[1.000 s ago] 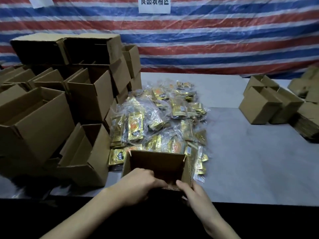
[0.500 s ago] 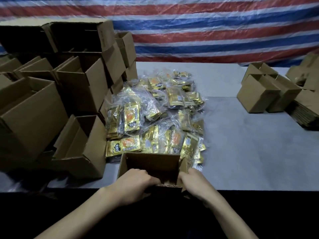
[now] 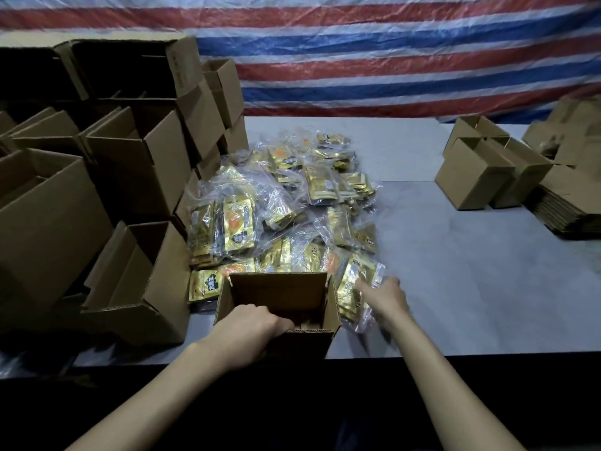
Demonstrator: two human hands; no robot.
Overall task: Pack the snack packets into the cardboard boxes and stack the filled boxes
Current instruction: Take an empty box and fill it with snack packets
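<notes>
We log the open box (image 3: 279, 294) at the worktop's (image 3: 471, 271) near edge. The left hand (image 3: 250, 330) is curled over its near rim, fingers inside. Just right of the box, the right hand (image 3: 387, 299) touches 1 gold packet (image 3: 353, 288). It is blurred, so we cannot tell whether those fingers grip. The packet heap (image 3: 286, 206) lies behind the box.

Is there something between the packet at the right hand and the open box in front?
Nothing visible blocks it. The right hand touches a packet beside the open box. Only the box's own right wall lies between, and its top is open.
</notes>
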